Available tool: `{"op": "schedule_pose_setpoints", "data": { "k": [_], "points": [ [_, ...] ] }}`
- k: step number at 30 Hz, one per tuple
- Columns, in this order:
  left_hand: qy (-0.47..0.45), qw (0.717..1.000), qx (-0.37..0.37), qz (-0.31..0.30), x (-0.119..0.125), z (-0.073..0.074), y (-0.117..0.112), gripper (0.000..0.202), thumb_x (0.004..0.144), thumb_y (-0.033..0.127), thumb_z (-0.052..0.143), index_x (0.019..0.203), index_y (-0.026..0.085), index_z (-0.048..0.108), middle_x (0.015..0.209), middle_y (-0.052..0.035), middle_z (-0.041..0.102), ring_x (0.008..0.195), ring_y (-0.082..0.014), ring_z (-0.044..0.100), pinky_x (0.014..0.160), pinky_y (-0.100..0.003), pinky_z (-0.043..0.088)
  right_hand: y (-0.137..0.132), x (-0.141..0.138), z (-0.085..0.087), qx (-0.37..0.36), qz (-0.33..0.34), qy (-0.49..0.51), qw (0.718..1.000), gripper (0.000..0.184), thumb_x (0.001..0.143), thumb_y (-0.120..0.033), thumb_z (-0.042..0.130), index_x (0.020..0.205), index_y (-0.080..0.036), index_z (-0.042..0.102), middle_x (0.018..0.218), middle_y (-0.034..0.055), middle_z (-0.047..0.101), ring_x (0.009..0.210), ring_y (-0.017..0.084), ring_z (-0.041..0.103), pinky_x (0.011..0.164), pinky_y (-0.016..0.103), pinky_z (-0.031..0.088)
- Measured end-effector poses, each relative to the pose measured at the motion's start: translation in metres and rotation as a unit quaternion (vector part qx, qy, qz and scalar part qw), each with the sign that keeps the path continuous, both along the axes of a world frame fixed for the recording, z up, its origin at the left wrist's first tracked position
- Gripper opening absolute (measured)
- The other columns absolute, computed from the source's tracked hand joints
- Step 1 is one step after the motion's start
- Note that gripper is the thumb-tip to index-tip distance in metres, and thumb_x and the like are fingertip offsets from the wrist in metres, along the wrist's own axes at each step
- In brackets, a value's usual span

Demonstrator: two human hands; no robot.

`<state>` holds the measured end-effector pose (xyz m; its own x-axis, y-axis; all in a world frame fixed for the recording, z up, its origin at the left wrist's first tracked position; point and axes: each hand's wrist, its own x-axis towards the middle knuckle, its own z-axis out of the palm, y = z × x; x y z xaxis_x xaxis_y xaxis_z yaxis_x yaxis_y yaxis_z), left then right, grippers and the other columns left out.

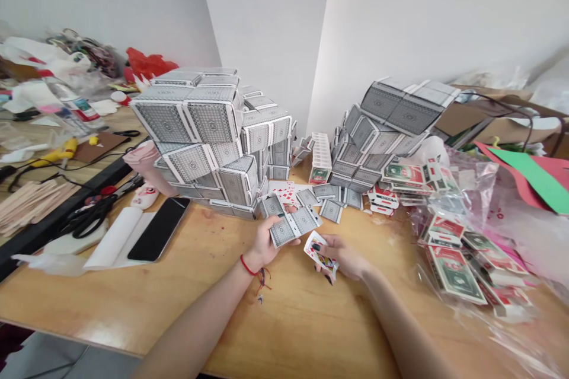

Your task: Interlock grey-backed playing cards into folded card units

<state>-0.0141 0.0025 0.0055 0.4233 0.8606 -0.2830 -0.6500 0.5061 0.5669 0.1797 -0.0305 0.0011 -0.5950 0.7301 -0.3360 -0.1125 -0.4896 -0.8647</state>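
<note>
Over the middle of the wooden table, my left hand [265,244] is closed on folded playing cards [295,226] joined together, their grey patterned backs facing up. Just to the right, my right hand [344,255] grips a single playing card [316,247], a face card turned partly toward me. The two hands are close but apart. Beyond them lie loose playing cards [331,210], some face down and some face up. A tall stack of card blocks [191,130] stands behind on the left, and another card stack [382,136] rises on the right.
A black phone [159,229] lies on white paper at the left, near black scissors [91,213] and a yellow glue gun [57,152]. Several card boxes [456,272] and crumpled clear plastic [484,189] crowd the right. A row of cards [320,156] stands between the stacks.
</note>
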Motion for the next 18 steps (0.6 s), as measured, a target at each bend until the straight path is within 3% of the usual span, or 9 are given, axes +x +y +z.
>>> {"op": "schedule_pose_setpoints", "data": {
  "k": [5,11,18],
  "points": [
    [0.012,0.999,0.009,-0.034,0.0021,-0.0008,-0.0009,0.036,0.078,0.022,0.043,0.111,0.014,0.053,0.091,-0.0096,0.066,0.071,-0.0198,0.063,0.058,-0.033,0.053,-0.0001,0.0021,0.0001,0.002,0.007,-0.013,1.0,0.03,0.07,-0.041,0.06,0.081,-0.014,0.05,0.056,0.0015,0.064,0.031,0.008,0.05,0.029,0.017,0.037],
    [0.016,0.999,0.007,-0.027,-0.0002,-0.0004,-0.0002,0.034,0.079,0.023,0.042,0.109,0.014,0.054,0.089,-0.0097,0.067,0.066,-0.0182,0.062,0.059,-0.034,0.052,0.0,0.0033,-0.0002,-0.009,0.025,-0.004,1.0,0.028,0.07,-0.04,0.06,0.072,-0.013,0.051,0.053,0.0025,0.063,0.027,0.007,0.046,0.026,0.016,0.032],
    [0.019,0.998,0.019,-0.056,0.0016,-0.0015,-0.0006,0.033,0.076,0.023,0.046,0.105,0.013,0.058,0.091,-0.0097,0.066,0.079,-0.0226,0.062,0.068,-0.037,0.05,0.0022,0.005,0.0003,-0.016,0.004,0.003,1.0,0.028,0.068,-0.038,0.063,0.078,-0.013,0.053,0.052,0.0017,0.063,0.029,0.009,0.049,0.026,0.017,0.036]
  ]
}}
